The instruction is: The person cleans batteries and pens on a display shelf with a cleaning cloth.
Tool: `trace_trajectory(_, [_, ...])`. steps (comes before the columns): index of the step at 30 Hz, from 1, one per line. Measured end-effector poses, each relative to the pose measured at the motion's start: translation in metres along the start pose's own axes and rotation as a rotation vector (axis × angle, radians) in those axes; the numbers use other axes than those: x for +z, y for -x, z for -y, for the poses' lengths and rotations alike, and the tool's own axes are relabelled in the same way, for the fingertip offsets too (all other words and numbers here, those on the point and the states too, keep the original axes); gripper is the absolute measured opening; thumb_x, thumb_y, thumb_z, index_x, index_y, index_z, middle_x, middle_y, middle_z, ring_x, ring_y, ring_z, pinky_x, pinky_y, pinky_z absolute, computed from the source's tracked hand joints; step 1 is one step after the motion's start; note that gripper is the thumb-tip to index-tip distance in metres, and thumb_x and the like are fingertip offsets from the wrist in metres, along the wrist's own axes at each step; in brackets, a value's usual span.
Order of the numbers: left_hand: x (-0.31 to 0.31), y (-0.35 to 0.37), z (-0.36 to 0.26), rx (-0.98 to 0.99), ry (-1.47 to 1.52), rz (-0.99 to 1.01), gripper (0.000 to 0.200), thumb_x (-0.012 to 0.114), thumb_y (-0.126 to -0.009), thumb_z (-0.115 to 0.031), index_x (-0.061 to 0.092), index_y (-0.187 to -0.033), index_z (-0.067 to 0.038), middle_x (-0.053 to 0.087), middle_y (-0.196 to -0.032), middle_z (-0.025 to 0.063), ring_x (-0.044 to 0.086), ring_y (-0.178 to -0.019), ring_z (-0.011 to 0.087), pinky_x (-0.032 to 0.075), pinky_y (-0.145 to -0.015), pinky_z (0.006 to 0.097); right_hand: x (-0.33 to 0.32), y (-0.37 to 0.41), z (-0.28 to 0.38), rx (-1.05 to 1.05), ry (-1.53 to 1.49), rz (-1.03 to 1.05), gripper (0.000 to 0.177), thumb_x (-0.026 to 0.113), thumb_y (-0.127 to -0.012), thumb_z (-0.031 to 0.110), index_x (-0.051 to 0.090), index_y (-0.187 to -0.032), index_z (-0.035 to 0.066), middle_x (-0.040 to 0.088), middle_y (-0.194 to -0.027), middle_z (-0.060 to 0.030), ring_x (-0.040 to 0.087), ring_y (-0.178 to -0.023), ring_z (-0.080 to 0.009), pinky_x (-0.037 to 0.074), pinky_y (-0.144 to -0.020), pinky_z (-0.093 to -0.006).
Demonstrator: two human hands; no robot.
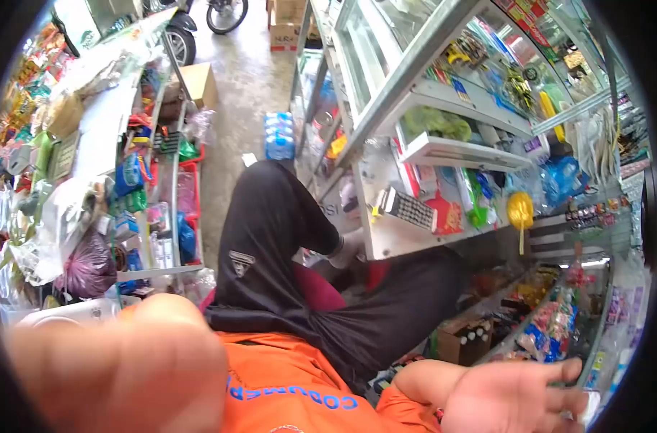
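Note:
My left hand (126, 375) is raised very close to the camera at the lower left. It is large and blurred, and its fingers cannot be made out. At the lower right, my right hand (512, 400) lies palm up with its fingers spread and nothing on the palm. Between them is my orange shirt (292, 382) with blue lettering. Beyond it my legs in black trousers (270, 238) are bent. Nearest to my right hand are a brown box of bottles (465, 339) and colourful packets (552, 332) on a low shelf.
A metal-framed glass cabinet (408, 94) with a white-grey counter corner (386, 242) juts in at the right. Shelves of packaged goods (137, 195) line the left. A bottle pack (278, 136) stands on the concrete floor (242, 79), with motorbike wheels (226, 14) farther off.

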State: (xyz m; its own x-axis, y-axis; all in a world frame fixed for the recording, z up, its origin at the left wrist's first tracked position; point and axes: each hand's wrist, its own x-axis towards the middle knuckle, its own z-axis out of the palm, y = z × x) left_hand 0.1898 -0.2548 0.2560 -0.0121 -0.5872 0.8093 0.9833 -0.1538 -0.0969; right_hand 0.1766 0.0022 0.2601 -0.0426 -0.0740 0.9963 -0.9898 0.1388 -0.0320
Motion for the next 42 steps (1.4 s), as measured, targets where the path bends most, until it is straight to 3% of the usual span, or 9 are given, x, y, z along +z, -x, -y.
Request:
trace_trajectory(1, [0.0, 0.003, 0.005, -0.014, 0.0, -0.085, 0.083, 0.048, -0.103, -0.069, 0.048, -0.156, -0.005, 0.041, -0.165, 0.0223, 0.033, -0.155, 0.0393, 0.015, -0.133, 0.0539, -0.032, 0.008, -0.003, 0.058, 0.039, 0.187, 0.066, 0.029, -0.113, 0.062, 0.014, -0.173, 0.038, 0.024, -0.179, -0.0019, 0.026, -0.161, -0.031, 0.029, -0.119, -0.0581])
trace_trajectory(3, [-0.002, 0.016, 0.017, -0.109, -0.009, -0.228, 0.085, 0.048, -0.102, -0.071, 0.048, -0.157, -0.005, 0.04, -0.166, 0.0222, 0.032, -0.156, 0.0394, 0.014, -0.133, 0.0541, -0.023, 0.03, -0.033, 0.099, -0.027, -0.196, 0.053, 0.034, -0.109, 0.062, 0.053, -0.117, 0.013, 0.055, -0.121, -0.0106, 0.05, -0.111, -0.0285, 0.04, -0.098, -0.0475])
trace_trajectory(6, [-0.056, 0.047, 0.026, -0.513, -0.067, 0.23, 0.089, 0.041, -0.104, -0.073, 0.043, -0.16, -0.004, 0.038, -0.167, 0.0236, 0.039, -0.152, 0.0423, 0.02, -0.131, 0.0573, 0.008, 0.048, -0.083, 0.177, 0.173, -0.244, 0.044, 0.047, -0.109, 0.047, 0.068, -0.098, 0.01, 0.062, -0.074, -0.0032, 0.057, -0.067, -0.0209, 0.046, -0.072, -0.0406])
trace_trajectory(11, [-0.076, 0.119, 0.069, -0.786, -0.35, 0.264, 0.082, 0.038, -0.1, -0.07, 0.054, -0.135, 0.003, 0.056, -0.129, 0.0219, 0.062, -0.111, 0.0349, 0.048, -0.102, 0.0485, 0.001, 0.138, -0.13, 0.477, 0.29, 0.184, 0.051, 0.049, -0.106, 0.045, 0.075, -0.088, 0.005, 0.069, -0.074, -0.0065, 0.061, -0.068, -0.0259, 0.047, -0.074, -0.0441])
trace_trajectory(17, [-0.081, 0.166, 0.096, -1.293, -0.618, 0.311, 0.028, 0.054, -0.105, -0.011, 0.062, -0.127, 0.005, 0.069, -0.112, 0.0116, 0.065, -0.104, 0.0171, 0.049, -0.098, 0.0321, -0.005, 0.155, -0.147, 0.693, 0.301, 0.601, 0.014, 0.079, -0.089, 0.017, 0.077, -0.095, 0.005, 0.072, -0.083, -0.0098, 0.069, -0.079, -0.0313, 0.052, -0.082, -0.0381])
trace_trajectory(23, [-0.092, 0.188, 0.109, -1.359, -0.567, 0.386, 0.025, 0.062, -0.104, -0.004, 0.065, -0.128, 0.003, 0.073, -0.11, 0.0098, 0.067, -0.105, 0.014, 0.05, -0.098, 0.0293, -0.023, 0.187, -0.151, 0.988, 0.664, 0.872, 0.076, 0.085, -0.087, 0.037, 0.055, -0.15, 0.007, 0.054, -0.145, -0.0214, 0.05, -0.136, -0.043, 0.036, -0.117, -0.058])
trace_trajectory(26, [-0.096, 0.19, 0.122, -1.339, -0.605, 0.419, 0.027, 0.064, -0.101, -0.002, 0.065, -0.128, 0.002, 0.073, -0.112, 0.0112, 0.068, -0.105, 0.0162, 0.05, -0.097, 0.0301, -0.023, 0.193, -0.147, 1.02, 0.618, 0.947, 0.097, 0.092, -0.076, 0.037, 0.047, -0.158, 0.012, 0.05, -0.15, -0.0189, 0.047, -0.14, -0.0419, 0.035, -0.119, -0.0613])
trace_trajectory(32, [-0.076, 0.174, 0.178, -0.818, -0.819, 0.936, 0.043, 0.074, -0.092, -0.013, 0.064, -0.132, -0.002, 0.065, -0.131, 0.0195, 0.061, -0.123, 0.04, 0.048, -0.106, 0.046, -0.037, 0.164, -0.181, 1.15, 0.513, 1.199, 0.088, 0.095, -0.07, 0.027, 0.057, -0.148, 0.011, 0.059, -0.143, -0.0153, 0.052, -0.138, -0.0371, 0.039, -0.117, -0.0502])
trace_trajectory(42, [-0.04, 0.182, 0.263, -0.548, -0.906, 1.152, 0.048, 0.075, -0.094, -0.023, 0.065, -0.137, -0.003, 0.071, -0.124, 0.0196, 0.064, -0.118, 0.0383, 0.047, -0.106, 0.0476, -0.039, 0.195, -0.196, 1.136, 0.318, 1.018, 0.071, 0.093, -0.069, 0.02, 0.062, -0.131, 0.003, 0.065, -0.131, -0.0191, 0.059, -0.126, -0.0408, 0.048, -0.109, -0.0464])
